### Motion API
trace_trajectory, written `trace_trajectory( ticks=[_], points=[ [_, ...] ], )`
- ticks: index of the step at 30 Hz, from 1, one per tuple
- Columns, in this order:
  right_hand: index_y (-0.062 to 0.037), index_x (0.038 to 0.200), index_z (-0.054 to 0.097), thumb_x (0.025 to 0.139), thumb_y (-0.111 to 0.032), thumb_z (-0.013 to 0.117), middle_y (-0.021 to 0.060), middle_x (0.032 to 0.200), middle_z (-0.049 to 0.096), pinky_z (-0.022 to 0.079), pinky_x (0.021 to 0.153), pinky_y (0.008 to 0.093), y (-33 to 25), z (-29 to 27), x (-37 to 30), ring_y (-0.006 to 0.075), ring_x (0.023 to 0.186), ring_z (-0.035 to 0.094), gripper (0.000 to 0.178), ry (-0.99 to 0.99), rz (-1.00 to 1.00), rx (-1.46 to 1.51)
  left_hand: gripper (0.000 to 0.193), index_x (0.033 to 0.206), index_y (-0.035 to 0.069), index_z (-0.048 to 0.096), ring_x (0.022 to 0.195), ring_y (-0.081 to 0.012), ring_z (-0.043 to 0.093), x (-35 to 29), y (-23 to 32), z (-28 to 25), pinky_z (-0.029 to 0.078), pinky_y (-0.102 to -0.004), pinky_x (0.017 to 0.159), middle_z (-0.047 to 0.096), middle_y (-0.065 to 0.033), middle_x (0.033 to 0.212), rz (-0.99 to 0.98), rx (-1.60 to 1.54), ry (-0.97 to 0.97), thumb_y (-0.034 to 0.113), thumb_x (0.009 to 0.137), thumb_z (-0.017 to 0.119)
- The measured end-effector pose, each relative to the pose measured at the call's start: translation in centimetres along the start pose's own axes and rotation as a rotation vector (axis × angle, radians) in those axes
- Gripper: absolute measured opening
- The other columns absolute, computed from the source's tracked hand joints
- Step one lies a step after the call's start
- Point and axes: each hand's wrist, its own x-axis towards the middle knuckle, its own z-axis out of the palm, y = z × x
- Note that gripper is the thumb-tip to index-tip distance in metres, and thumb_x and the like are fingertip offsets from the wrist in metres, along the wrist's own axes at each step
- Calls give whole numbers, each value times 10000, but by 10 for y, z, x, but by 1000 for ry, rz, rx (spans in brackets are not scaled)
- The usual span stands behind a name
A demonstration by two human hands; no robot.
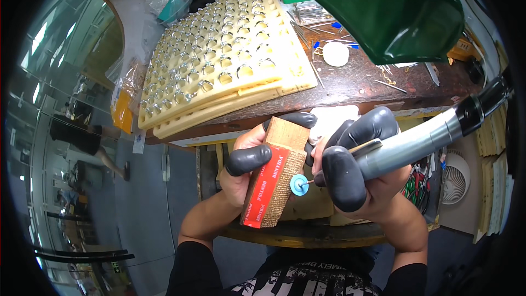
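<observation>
My left hand [245, 165], with black finger cots on, is closed around a wooden block brush [264, 192]. Red printed tape wraps its side, and dense golden-brown bristles face right. My right hand [359, 170], also in black finger cots, grips a silver rotary handpiece [419, 145]. At the handpiece's tip a small light-blue disc [299, 185] sits on a thin shank, right up by the bristles; whether it touches them I cannot tell. A slim tan tool with a metal end [366, 147] lies between my right fingers and the handpiece.
Stacked cream trays [241, 90] with many rings stand on the dark wooden bench [350, 90]. A green lamp shade [394, 16] hangs over the right side. Thin metal tools and a round white piece [335, 53] lie beneath it. A white fan [455, 176] stands low at right.
</observation>
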Motion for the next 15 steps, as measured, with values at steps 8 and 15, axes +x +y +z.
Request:
trace_trajectory(
  ticks=[8,15],
  points=[
    [79,1082,510,944,7,575,170,808,637,558,596,352,-4,0,3,200,676,649,167,11,12,-18,827,1405,-72,400,963,-213,672,0,0,-2,587,-331,808,617,-185,1166,0,-9,-7,462,824,647],
    [95,976,558,931,14,597,160,787,645,571,607,340,-8,0,5,186,666,657,100,15,57,-47,812,1407,-70,399,963,-211,669,0,1,1,585,-322,809,620,-184,1153,-6,0,14,439,821,640]
  ],
)
